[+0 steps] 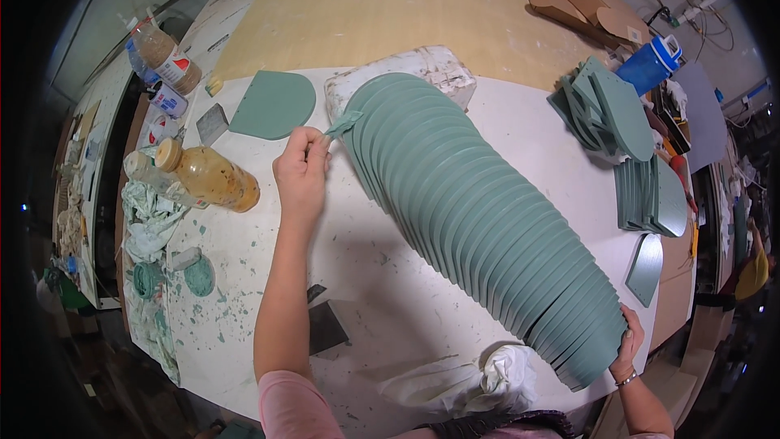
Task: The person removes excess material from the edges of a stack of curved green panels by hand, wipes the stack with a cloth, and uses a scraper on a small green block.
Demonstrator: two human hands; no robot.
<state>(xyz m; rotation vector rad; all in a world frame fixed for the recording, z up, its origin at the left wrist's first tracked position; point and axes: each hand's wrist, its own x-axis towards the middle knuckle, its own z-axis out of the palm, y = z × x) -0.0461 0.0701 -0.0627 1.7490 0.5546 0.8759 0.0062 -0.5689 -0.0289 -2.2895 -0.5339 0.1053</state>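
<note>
A long overlapping row of flat green panels with rounded ends [479, 211] slants across the table from far middle to near right. Its far end leans on a white, stained block [447, 73]. My left hand [302, 158] is closed in a pinch on a small crumpled green strip [344, 123], which touches the panels' far left edge. At the near right end, my right hand [627, 345] grips the side of the last panels, its fingers partly hidden. A single green panel [274, 104] lies flat just beyond my left hand.
Bottles, including an amber one [215, 179], stand at the left near green-stained rags [150, 223]. More green panels [605, 110] are piled at the right beside a blue jug [647, 65]. A white cloth [496, 378] lies at the near edge, a dark grey square [327, 328] left of it.
</note>
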